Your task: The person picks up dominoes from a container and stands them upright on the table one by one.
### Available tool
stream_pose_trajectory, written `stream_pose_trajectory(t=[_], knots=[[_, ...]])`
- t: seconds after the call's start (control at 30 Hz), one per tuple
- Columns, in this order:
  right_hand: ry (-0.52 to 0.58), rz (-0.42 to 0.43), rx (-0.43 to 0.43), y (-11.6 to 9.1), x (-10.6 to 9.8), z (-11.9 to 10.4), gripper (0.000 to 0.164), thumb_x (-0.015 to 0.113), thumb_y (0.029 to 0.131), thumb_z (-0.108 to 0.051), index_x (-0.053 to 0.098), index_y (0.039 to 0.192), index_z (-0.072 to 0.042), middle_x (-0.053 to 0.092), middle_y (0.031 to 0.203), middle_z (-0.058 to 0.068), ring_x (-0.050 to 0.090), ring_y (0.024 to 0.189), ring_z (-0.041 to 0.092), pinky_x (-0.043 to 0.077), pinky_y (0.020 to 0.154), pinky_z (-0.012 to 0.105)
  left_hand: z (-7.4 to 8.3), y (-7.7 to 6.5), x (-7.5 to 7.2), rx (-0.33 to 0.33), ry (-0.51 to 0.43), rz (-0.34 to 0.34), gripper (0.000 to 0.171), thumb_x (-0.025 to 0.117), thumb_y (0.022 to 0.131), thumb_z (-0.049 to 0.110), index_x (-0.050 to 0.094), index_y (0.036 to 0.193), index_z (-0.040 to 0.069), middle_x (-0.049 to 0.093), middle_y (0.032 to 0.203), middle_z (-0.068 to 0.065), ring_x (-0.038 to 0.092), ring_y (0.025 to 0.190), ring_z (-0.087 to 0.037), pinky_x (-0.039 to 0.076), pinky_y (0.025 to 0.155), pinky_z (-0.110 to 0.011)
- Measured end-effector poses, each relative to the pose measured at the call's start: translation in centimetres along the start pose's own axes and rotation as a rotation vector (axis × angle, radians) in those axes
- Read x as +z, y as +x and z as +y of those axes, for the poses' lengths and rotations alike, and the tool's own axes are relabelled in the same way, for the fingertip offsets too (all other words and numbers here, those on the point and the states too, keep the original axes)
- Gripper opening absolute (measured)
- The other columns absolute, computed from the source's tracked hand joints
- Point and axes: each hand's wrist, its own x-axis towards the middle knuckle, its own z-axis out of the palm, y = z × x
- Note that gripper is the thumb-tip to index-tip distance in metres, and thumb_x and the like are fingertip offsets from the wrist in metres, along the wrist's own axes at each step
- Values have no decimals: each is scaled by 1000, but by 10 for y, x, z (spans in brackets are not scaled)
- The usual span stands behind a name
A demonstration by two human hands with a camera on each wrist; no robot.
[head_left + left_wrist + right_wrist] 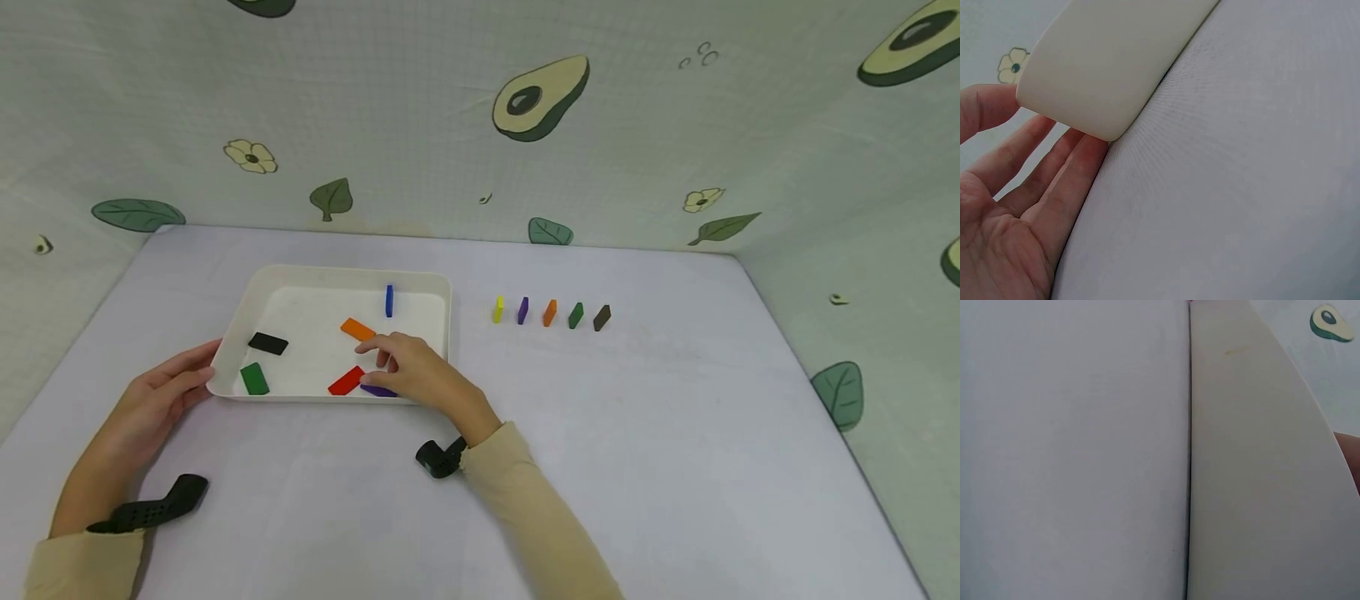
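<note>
"What is on the left?"

"The left hand [161,396] holds a corner of the white tray [311,304], left of the frame's middle. Its thumb and fingers are on the edge."

"What is the tray like?"

"Smooth, with low sides and round corners."

"What is in it?"

"Six small blocks. A green block [255,379] lies in the tray's lower left, and a black block [267,343] is just above it. Then there is a red block [345,381] near the bottom edge, an orange block [356,328] higher up, and a purple block [378,390], partly hidden by the right hand [408,367]. A thin blue block [389,301] is near the top right."

"Is the right hand holding that purple one?"

"I can't tell if it touches it. The thumb and pointing finger are wide apart."

"And more to the right?"

"Five thin blocks stand in a row on the pale table [675,417], right of the frame's middle: a yellow block [498,310], a second purple block [522,311], a second orange block [551,312], a second green block [575,316] and a brown block [602,317]."
</note>
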Motion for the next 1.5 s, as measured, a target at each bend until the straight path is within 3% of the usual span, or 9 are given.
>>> stream_pose_trajectory(t=[0.33, 0.6, 1.3, 1.5], knots=[[-120, -52, 62, 11, 7, -7, 36, 66, 87, -28, 59, 121, -19, 50, 85, -2, 46, 74, 8, 37, 57, 13, -1, -2, -2, 1, -13, 2, 39, 47, 96, 5, 51, 134, 16, 54, 124, 19, 57, 104, 8, 49, 81, -9], [-211, -73, 91, 17, 12, -12, 33, 67, 86, -32, 60, 115, -21, 50, 88, -3, 47, 79, 7, 38, 61, 12, -1, -2, -3, 10, 5, 1, 39, 46, 97, 6, 51, 134, 17, 53, 125, 19, 56, 105, 8, 49, 81, -8], [-214, -37, 127, 15, 13, -10, 20, 65, 86, -16, 62, 106, -15, 52, 90, -2, 48, 81, 7, 39, 64, 12, -2, 0, -3, 1, 25, 2, 40, 47, 97, 8, 48, 136, 16, 53, 124, 20, 56, 104, 9, 49, 81, -8], [-204, -38, 127, 14, 13, -10, 21, 67, 86, -19, 60, 106, -13, 51, 90, -3, 48, 82, 7, 39, 66, 11, -2, -1, -3, -5, 34, 4, 38, 47, 97, 9, 53, 132, 22, 51, 129, 19, 56, 104, 9, 48, 81, -8]])
